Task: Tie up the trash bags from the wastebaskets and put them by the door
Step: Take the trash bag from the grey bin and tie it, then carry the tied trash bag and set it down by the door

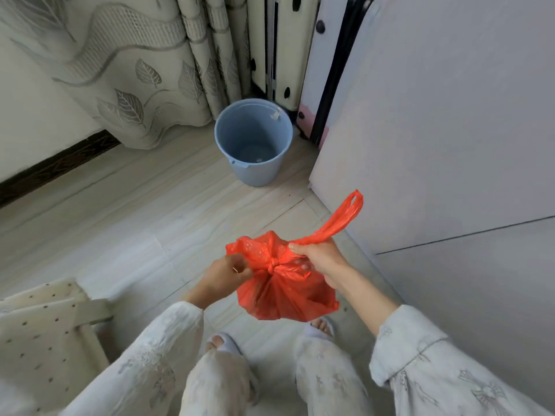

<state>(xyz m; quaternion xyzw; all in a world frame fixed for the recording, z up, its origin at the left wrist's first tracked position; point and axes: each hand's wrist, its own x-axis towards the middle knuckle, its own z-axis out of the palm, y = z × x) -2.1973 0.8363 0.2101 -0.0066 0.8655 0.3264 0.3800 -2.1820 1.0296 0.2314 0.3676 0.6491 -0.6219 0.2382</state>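
A red plastic trash bag (285, 292) hangs in front of my legs, with a knot at its neck between my hands. My left hand (223, 273) pinches the bag's left handle beside the knot. My right hand (319, 255) grips the right handle, whose free loop (345, 217) sticks up and to the right. A blue wastebasket (253, 142) stands on the floor ahead, with no bag in it.
A patterned curtain (126, 70) hangs at the back left. A white cabinet or panel (435, 130) fills the right side. A dotted cushion or seat (39, 328) sits at lower left. Folded items (279, 49) lean behind the wastebasket. My slippered feet stand on pale floor tiles.
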